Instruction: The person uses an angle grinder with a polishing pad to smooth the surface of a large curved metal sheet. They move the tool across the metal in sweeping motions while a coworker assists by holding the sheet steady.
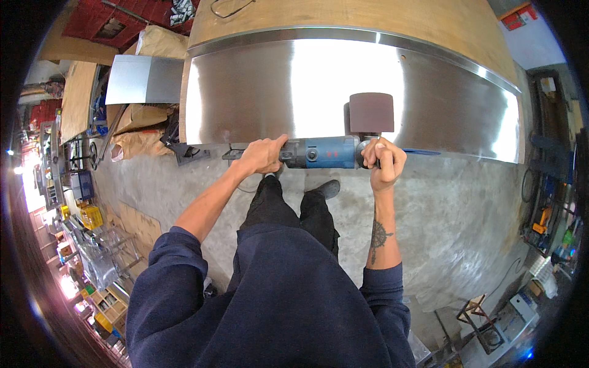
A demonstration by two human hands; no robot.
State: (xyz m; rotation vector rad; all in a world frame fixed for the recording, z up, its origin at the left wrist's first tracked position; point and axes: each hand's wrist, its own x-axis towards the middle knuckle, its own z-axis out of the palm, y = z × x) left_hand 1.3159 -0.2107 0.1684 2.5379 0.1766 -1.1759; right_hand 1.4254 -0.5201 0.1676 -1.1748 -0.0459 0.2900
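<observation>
A blue and black drum sander (pixel 328 152) lies level across the near edge of a shiny sheet-metal panel (pixel 245 92). Its reddish-brown sanding drum (pixel 371 113) points away from me over the panel; whether it touches the metal I cannot tell. My left hand (pixel 265 154) is wrapped round the black rear part of the tool. At the front end, my right hand (pixel 385 161) is closed round a side handle, mostly hidden by the fingers. A flat blue item (pixel 422 151) lies at the panel's edge just right of that hand.
The panel rests on a wooden worktop (pixel 319 13) with a raised lip along its far side. Left of it are a grey metal sheet (pixel 144 80) and crumpled brown paper (pixel 140 141). A small stool (pixel 475 310) stands at lower right on the concrete floor (pixel 454 227).
</observation>
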